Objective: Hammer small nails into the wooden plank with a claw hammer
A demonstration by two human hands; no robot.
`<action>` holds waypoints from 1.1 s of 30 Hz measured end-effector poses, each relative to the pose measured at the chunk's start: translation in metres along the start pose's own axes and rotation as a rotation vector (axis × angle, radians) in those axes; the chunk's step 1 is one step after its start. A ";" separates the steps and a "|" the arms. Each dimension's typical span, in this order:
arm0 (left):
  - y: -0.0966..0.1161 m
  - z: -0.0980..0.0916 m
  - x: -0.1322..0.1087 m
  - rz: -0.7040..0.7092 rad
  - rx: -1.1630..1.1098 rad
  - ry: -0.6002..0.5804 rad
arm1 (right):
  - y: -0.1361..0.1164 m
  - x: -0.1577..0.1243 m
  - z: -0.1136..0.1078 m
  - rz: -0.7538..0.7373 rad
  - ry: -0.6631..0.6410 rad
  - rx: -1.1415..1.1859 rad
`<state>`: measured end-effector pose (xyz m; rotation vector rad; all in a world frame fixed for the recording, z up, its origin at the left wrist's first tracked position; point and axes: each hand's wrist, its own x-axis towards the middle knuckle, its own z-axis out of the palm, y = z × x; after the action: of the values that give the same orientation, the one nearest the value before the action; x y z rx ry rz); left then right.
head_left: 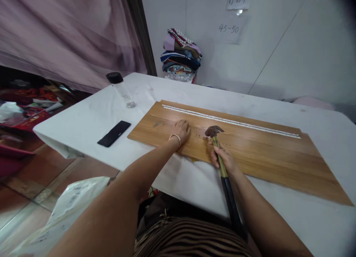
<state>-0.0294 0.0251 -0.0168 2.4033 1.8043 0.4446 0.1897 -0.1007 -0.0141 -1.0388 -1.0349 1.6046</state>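
My right hand (pixel 224 157) is wrapped around the wooden handle of a claw hammer (pixel 214 131), high up near its rusty head. The black lower grip of the handle runs down toward my body. The hammer head is over the middle of a brown wooden board (pixel 267 149). My left hand (pixel 182 130), with a bracelet on the wrist, rests palm down on the board, its fingers lying on the surface. To its left lie a few thin nails (pixel 158 125). Small dark spots, nail heads or holes, run in a row between and beside my hands.
A white-covered table (pixel 91 112) carries the board. Left of the board are a black phone (pixel 114 133) and a clear bottle (pixel 124 94) with a black lid. Two pale strips (pixel 230 121) lie along the board's far side. Folded clothes (pixel 182 56) are stacked against the wall.
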 end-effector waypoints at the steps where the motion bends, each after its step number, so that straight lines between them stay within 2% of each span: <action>1: 0.000 0.000 0.000 0.001 0.001 -0.002 | 0.000 0.000 0.000 0.002 0.002 0.000; 15: 0.000 0.000 0.001 0.005 -0.010 -0.004 | 0.001 0.001 0.000 0.016 -0.040 0.013; 21: 0.000 0.000 0.001 -0.011 -0.021 -0.007 | -0.001 0.001 0.001 0.005 -0.002 0.016; 33: -0.002 0.003 0.002 -0.006 -0.012 -0.002 | -0.002 0.001 0.003 0.015 -0.019 0.002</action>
<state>-0.0304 0.0275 -0.0196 2.3893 1.8024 0.4512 0.1875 -0.0997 -0.0119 -1.0343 -1.0403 1.6295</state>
